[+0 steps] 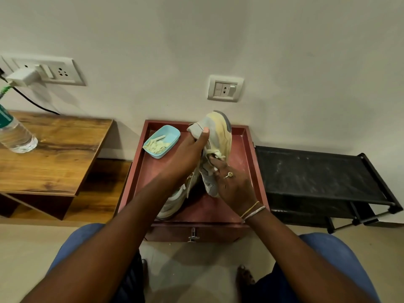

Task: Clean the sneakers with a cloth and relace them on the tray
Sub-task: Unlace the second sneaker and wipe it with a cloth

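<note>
Status: cleaning is under way; relacing is not yet begun, as far as can be seen.

The tray (pixel 242 162) is serving as reference. One sneaker (pixel 220 132) is standing on end over the middle of the tray, toe up. The left hand (pixel 188 154) is gripping it from the tray's left side, thumb hooked over its upper edge. The right hand (pixel 234 189) is coming in from the tray's right side, fingers bunched and pinching a pale crumpled cloth (pixel 215 155) against the sneaker's side. A second sneaker (pixel 172 203) is lying at the tray's near-left corner, partly hidden under the left forearm; whether it is already wiped cannot be told.

Neither sneaker is showing a threaded lace. A blue dish (pixel 172 132) is sitting in the tray's far-left corner, holding pale strips (pixel 156 146) that may be the laces; this is not certain. Judgement: wiping is in progress, and both relacings are outstanding.

Count:
- Sneakers: two.
- Cloths: one.
- Trays: one.
- Dishes: one.
- Hands: two.
- Water bottle (pixel 17 136): one, on the wooden tabletop (pixel 56 154) well left of the tray.
- Black rack (pixel 317 171): one, just right of the tray.
</note>
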